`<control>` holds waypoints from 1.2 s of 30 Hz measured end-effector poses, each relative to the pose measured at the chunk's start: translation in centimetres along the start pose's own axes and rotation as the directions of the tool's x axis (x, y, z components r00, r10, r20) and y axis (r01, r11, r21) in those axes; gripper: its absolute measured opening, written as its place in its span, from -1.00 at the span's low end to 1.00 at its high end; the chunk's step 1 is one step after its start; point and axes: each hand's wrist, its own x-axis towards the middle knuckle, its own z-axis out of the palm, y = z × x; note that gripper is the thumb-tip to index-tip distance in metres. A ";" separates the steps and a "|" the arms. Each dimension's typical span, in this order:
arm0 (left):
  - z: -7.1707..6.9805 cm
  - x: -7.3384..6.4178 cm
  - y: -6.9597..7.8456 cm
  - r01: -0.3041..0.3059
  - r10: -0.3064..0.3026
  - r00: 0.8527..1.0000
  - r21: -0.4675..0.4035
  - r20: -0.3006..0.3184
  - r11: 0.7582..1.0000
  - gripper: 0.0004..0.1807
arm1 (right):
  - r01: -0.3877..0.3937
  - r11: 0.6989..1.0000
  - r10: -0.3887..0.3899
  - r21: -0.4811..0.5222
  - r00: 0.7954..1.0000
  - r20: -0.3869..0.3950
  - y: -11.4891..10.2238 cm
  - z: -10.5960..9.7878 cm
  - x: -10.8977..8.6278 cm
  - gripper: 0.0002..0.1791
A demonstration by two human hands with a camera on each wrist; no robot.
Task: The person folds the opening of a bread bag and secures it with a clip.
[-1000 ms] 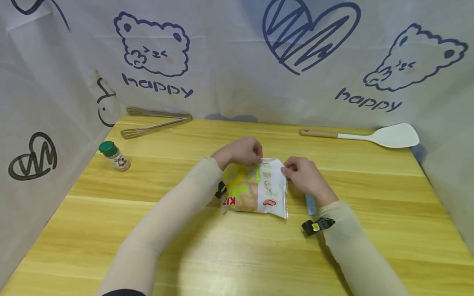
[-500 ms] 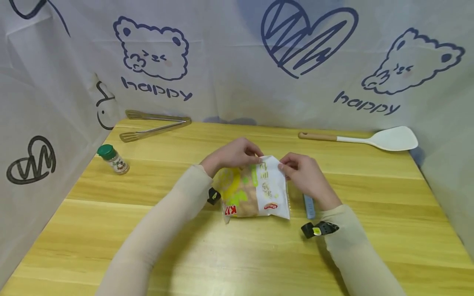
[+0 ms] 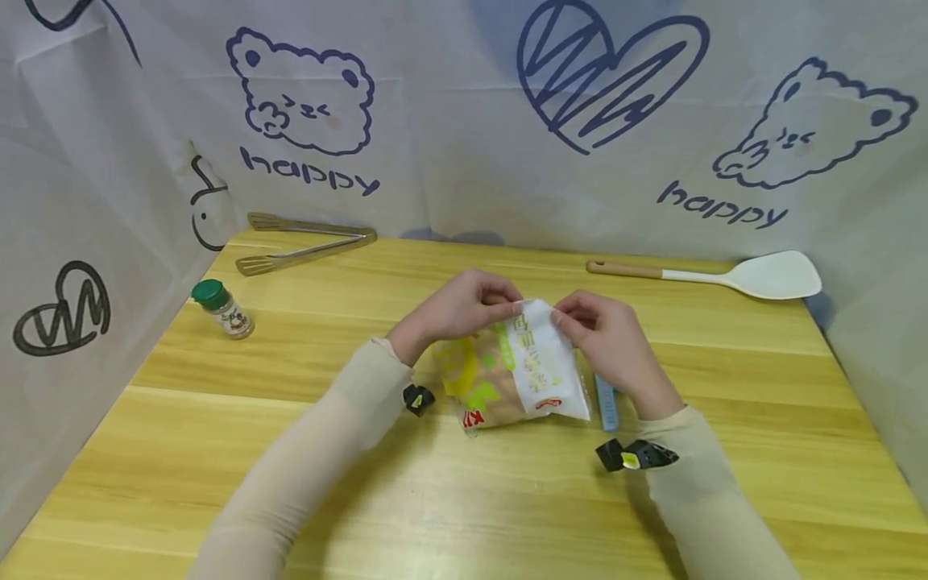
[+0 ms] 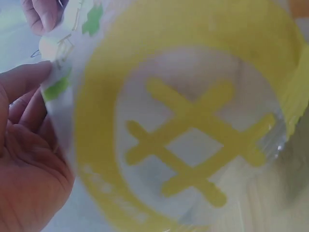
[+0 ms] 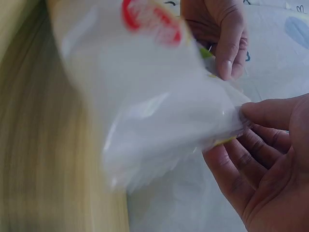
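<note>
A plastic food packet (image 3: 532, 366), white at one end with a yellow and green print, is held up at its top edge by both hands. My left hand (image 3: 464, 310) pinches that edge between thumb and fingers. Just to its right, my right hand (image 3: 609, 338) pinches the corner, thumb on the near face. In the left wrist view the packet's yellow ring print (image 4: 96, 145) fills most of the picture, beside the left hand (image 4: 29, 164). The right wrist view shows the white end (image 5: 149, 106) with the right thumb and fingers (image 5: 268, 113) on its edge.
A blue strip-like thing (image 3: 606, 407) lies partly under the right wrist. Metal tongs (image 3: 308, 242) and a green-capped seasoning jar (image 3: 223, 309) are at the left. A white spatula (image 3: 768, 275) lies at the back right, near the cloth wall (image 3: 449, 161).
The packet has shifted slightly right and tilted, its lower left corner swinging right. Both hands stay on its top edge; the left hand has turned, and the right has moved a little right.
</note>
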 end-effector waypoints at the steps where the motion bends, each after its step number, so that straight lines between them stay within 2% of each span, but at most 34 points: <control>1: 0.1 -0.1 0.1 -0.005 0.005 1.000 -0.009 -0.010 1.000 -0.84 | 0.007 1.000 -0.007 0.002 1.000 -0.008 0.0 -0.1 -0.1 -0.82; 9: 0.4 -0.5 0.7 -0.035 0.032 0.998 -0.061 -0.052 0.998 -0.80 | 0.056 0.998 -0.055 0.025 0.997 -0.058 -0.2 -0.4 -0.4 -0.86; 16: 0.8 -0.5 0.8 -0.116 0.109 0.991 -0.091 -0.083 0.989 -0.83 | 0.142 0.988 -0.133 0.067 0.982 -0.133 0.1 -0.3 -0.8 -0.86; 21: 1.3 -0.6 0.7 -0.171 0.161 0.982 -0.112 -0.097 0.979 -0.84 | 0.200 0.977 -0.188 0.070 0.969 -0.158 0.4 -0.1 -1.1 -0.89; 26: 1.5 -0.7 0.7 -0.195 0.181 0.977 -0.127 -0.115 0.973 -0.82 | 0.275 0.959 -0.259 0.061 0.946 -0.193 0.6 0.0 -1.1 -0.92; 32: 1.7 -0.8 0.6 -0.226 0.209 0.969 -0.141 -0.129 0.964 -0.86 | 0.374 0.927 -0.362 0.019 0.909 -0.207 0.8 0.1 -1.1 -0.84; 36: 1.8 -0.7 0.5 -0.244 0.225 0.964 -0.134 -0.142 0.960 -0.88 | 0.396 0.918 -0.390 -0.001 0.903 -0.180 0.8 0.0 -1.1 -0.88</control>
